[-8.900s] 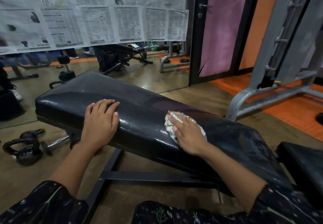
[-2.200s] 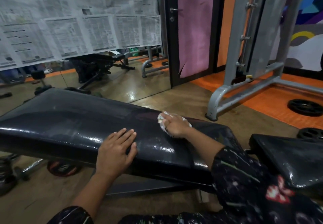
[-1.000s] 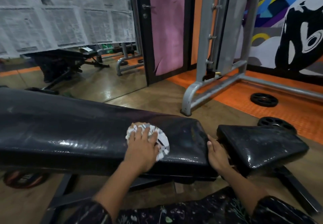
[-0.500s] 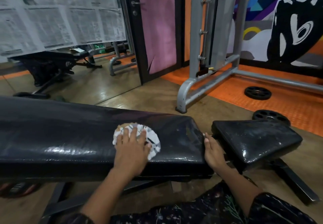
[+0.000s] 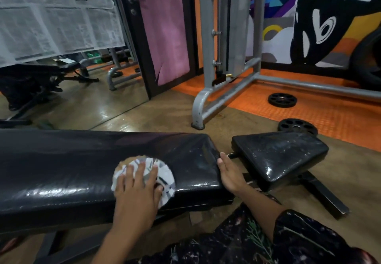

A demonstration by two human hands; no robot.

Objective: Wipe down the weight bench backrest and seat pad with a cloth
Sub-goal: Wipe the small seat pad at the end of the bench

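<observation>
- Head view: left hand [image 5: 137, 191], fingers spread flat, presses the cloth [image 5: 153, 176] onto the backrest [image 5: 61, 160] near its 3 o'clock end.
- Right hand [image 5: 229, 174], fingers straight and together, seemingly touches that end.
- Seat pad [image 5: 282, 154] lies at 3 o'clock, apart.

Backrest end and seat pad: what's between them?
Head view: the right hand rests against the backrest end, in the gap before the seat pad.
</observation>
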